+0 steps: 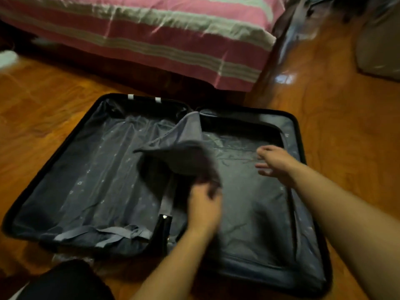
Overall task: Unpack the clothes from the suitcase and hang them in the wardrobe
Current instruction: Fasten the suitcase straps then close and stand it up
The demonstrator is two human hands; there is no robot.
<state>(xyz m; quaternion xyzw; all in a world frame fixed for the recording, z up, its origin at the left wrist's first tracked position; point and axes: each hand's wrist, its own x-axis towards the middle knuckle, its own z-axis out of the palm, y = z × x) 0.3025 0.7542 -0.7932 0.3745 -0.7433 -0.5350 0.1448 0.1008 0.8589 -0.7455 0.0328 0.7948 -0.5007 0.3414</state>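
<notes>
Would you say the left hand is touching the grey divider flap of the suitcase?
Touching. The head view shows the left hand with its fingers curled into the lifted grey flap, though blurred.

The room is dimly lit; glare is seen on the floor (283, 79), and the hands are motion-blurred.

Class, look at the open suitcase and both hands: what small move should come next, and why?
Probably the left hand should swing the grey divider flap it grips fully over to the left half. The flap stands half raised over the suitcase, and the right hand hovers open over the plastic-wrapped dark clothes in the right half.
</notes>
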